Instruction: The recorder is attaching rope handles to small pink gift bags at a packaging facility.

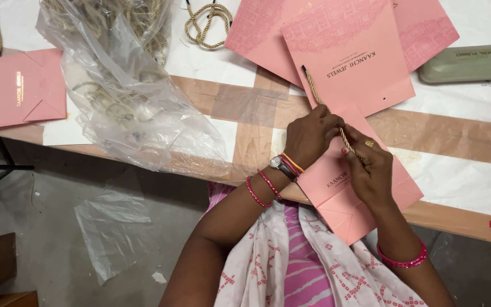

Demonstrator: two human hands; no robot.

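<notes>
Left grip (309,136) and right grip (370,165) both pinched on twisted rope handle (345,136) over pink paper bag (336,193) at desk (461,176) edge; rope limp, paper creases easily, best held near the cord end.

Flat pink paper bags: one (348,187) at centre, two (350,54) at one o'clock, one (21,88) at nine; clear plastic bag (126,96) at eleven.

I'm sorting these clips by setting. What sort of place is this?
Probably a small workshop for hand-assembling paper bags: flat pink bags stacked on a taped worktable, a plastic sack of rope handles, and both hands working a cord at one bag.
</notes>
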